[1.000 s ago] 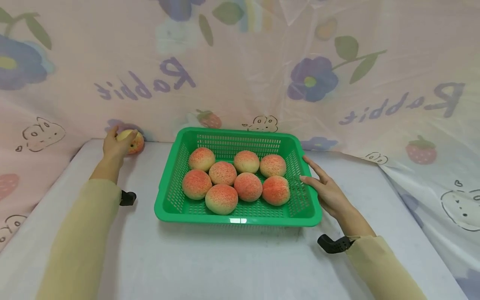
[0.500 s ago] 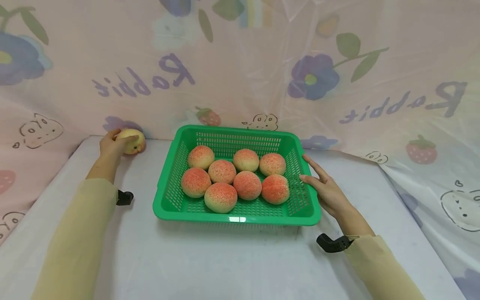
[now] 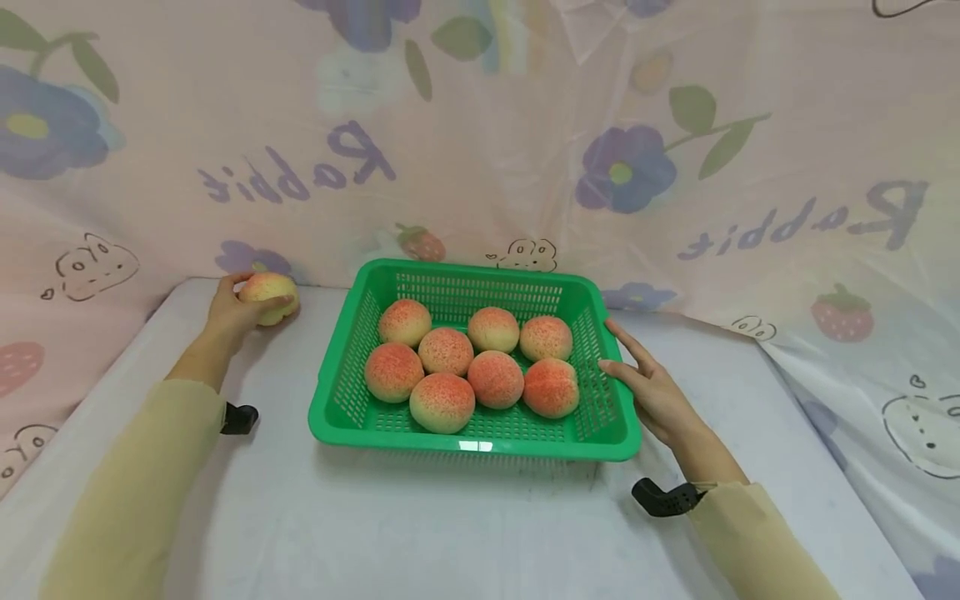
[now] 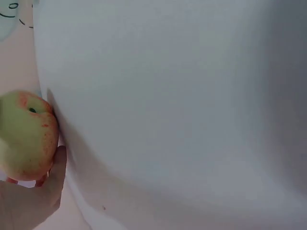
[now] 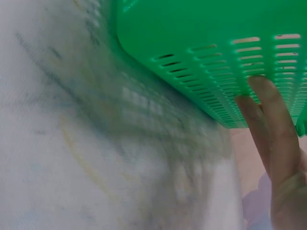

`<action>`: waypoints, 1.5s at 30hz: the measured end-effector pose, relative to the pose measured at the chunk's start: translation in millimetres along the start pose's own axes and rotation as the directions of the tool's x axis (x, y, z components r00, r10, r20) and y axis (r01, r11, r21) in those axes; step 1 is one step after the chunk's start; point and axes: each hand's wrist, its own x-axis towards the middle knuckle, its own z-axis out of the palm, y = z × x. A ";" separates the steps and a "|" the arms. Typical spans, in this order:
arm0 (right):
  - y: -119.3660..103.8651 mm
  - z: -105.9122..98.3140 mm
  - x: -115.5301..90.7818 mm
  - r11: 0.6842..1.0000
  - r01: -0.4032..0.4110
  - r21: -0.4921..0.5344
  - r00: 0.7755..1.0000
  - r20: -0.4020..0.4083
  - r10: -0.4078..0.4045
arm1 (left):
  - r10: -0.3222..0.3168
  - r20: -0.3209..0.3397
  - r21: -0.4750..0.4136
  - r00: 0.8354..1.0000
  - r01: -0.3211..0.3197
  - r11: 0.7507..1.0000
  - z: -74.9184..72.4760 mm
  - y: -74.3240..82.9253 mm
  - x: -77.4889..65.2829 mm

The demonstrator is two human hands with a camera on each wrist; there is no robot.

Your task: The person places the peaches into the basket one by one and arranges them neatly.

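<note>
At the far left of the table, my left hand [image 3: 227, 318] holds a peach [image 3: 268, 288], yellow with a red-orange blush. The left wrist view shows that peach [image 4: 24, 139] against the fingers and thumb, its dark stem pit visible. A green plastic basket [image 3: 480, 445] stands in the middle with several red-and-yellow peaches [image 3: 442, 403] in it. On its right side my right hand [image 3: 663, 405] grips the rim, thumb over the edge and fingers outside. In the right wrist view two fingertips [image 5: 259, 82] touch the slotted outer wall.
A white cloth [image 3: 465, 533] covers the table. Behind rises a pale pink curtain [image 3: 480, 150] printed with flowers, strawberries and rabbits. Black wrist cameras [image 3: 667, 497] sit at both cuffs.
The left-hand peach has turned and shifted slightly right and toward me, with the fingers now further around it. The right hand and basket have hardly moved; the head view has tilted slightly.
</note>
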 end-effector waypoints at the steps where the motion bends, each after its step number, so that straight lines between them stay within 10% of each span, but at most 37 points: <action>1: 0.6 0.2 -0.2 1.000 -0.005 -0.004 1.000 -0.004 0.005 | -0.002 0.004 0.022 1.000 0.002 1.000 -1.1 -0.3 -1.0; 8: 2.7 3.7 0.3 0.999 -0.015 -0.039 1.000 -0.007 0.015 | 0.024 0.009 0.014 1.000 -0.024 1.000 -15.2 6.1 -12.1; 19: -4.6 -0.7 -2.9 0.999 -0.017 -0.036 1.000 -0.010 0.017 | 0.078 -0.037 -0.070 0.996 -0.081 0.994 -11.8 58.6 -44.4; 29: -1.8 -2.9 -3.1 1.000 -0.019 -0.023 1.000 -0.021 0.019 | 0.158 0.091 -0.005 0.983 -0.158 0.987 6.8 99.8 -60.9; 45: 0.5 -0.9 0.9 1.000 -0.012 -0.015 1.000 -0.011 0.012 | 0.194 0.357 0.171 0.914 -0.268 0.948 31.9 145.1 -91.9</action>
